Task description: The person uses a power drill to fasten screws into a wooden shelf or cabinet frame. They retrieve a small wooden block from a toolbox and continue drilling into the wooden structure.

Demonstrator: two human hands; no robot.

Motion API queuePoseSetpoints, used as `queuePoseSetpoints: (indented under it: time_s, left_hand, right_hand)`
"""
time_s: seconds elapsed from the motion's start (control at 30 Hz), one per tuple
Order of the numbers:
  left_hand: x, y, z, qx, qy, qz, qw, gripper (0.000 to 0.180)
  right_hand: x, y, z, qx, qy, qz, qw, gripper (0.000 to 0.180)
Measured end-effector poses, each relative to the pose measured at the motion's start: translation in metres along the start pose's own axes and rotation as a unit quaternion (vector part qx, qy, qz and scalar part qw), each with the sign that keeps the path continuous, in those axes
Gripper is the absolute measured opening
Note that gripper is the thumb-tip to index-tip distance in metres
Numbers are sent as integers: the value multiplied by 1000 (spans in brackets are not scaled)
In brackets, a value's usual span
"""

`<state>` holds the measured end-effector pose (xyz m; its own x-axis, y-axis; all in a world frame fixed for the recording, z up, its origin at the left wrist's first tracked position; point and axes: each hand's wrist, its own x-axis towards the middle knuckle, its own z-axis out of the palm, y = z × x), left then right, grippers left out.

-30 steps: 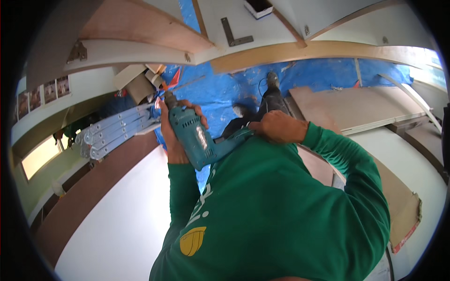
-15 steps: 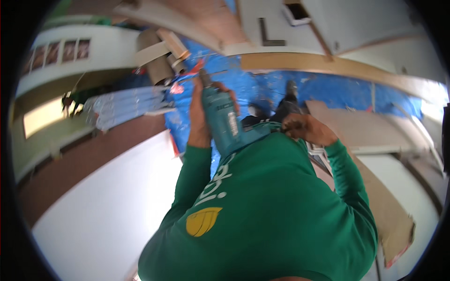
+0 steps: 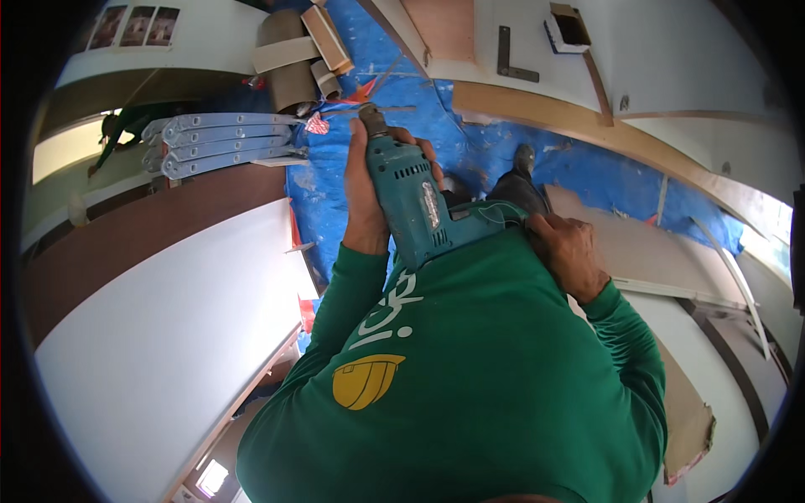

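A teal power drill [image 3: 408, 194] lies across the front of my green shirt, its chuck [image 3: 371, 119] pointing up and away and its handle [image 3: 480, 226] turned to the right. My left hand [image 3: 365, 189] is wrapped round the drill's front body, just below the chuck, with the thumb on the left side and fingertips showing on the right. At the far end of the handle, my right hand [image 3: 572, 251] is closed with bent fingers close to my shirt. Whatever its fingers pinch is hidden.
Blue sheeting [image 3: 331, 201] covers the floor. A folded metal ladder [image 3: 231, 138] lies at left, above a large white panel [image 3: 168, 335]. An L-shaped metal square [image 3: 506, 65] and small open box [image 3: 568, 29] rest on white boards ahead. Cardboard [image 3: 683, 411] is at right.
My right hand has shifted slightly right and down, with its fingers now bent by the handle's end. The drill stays in my left hand. The whole view has shifted a little and is sharper.
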<state>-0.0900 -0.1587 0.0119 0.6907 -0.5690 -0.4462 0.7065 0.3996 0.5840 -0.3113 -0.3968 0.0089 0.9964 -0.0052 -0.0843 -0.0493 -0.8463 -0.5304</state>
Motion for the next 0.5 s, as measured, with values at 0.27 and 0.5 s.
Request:
queuePoseSetpoints:
  time_s: [0.27, 0.5]
  left_hand:
    - [-24, 7, 13, -62, 15, 6, 998, 75]
    - [-28, 26, 12, -48, -154, 27, 986, 75]
  right_hand:
    - [-26, 7, 10, 582, 20, 272, 767, 17]
    - [-36, -26, 24, 864, 166, 280, 385, 13]
